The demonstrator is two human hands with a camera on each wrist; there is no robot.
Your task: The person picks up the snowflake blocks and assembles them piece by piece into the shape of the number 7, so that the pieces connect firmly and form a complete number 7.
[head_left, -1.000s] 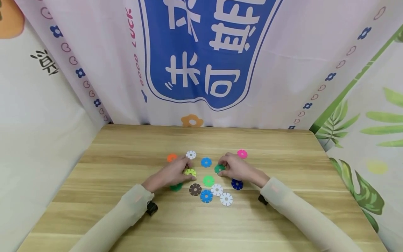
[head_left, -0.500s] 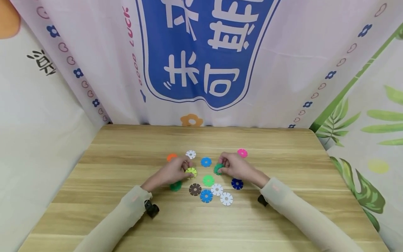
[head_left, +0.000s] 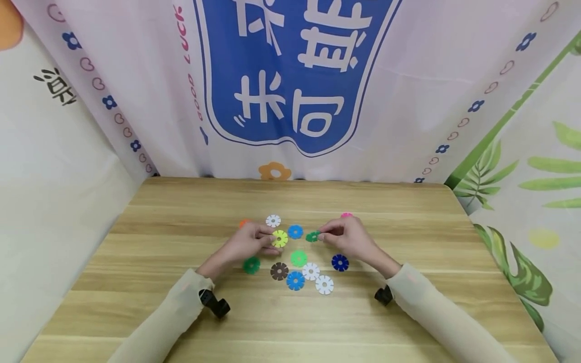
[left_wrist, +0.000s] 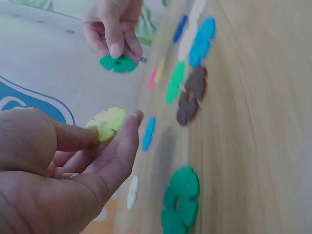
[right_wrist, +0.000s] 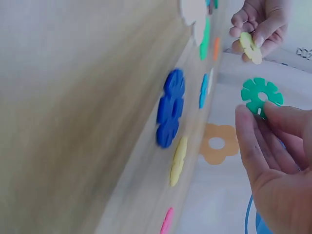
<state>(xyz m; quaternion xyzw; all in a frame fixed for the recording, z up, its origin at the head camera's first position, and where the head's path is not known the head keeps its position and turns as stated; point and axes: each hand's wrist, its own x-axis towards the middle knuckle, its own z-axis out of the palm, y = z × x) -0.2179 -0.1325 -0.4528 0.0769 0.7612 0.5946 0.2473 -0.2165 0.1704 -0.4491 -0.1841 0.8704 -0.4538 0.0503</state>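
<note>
Pinched between thumb and fingers of my left hand is a yellow notched plastic disc, held above the table. My right hand pinches a green notched disc by its edge, also raised. The two held discs face each other with a gap between them, and a blue disc lies on the table between the hands. Below are a light green disc and a brown disc. Another green disc lies near my left wrist, a dark blue one near my right.
Nearer lie a second blue disc and two white discs. Farther back are a white disc, an orange disc and a pink disc, the last two partly covered. The right wrist view shows another yellow disc.
Both hands have risen from the table with their discs. The yellow disc has turned and moved slightly right and up; the green one now shows more tilted, clear of the right hand's fingers.
</note>
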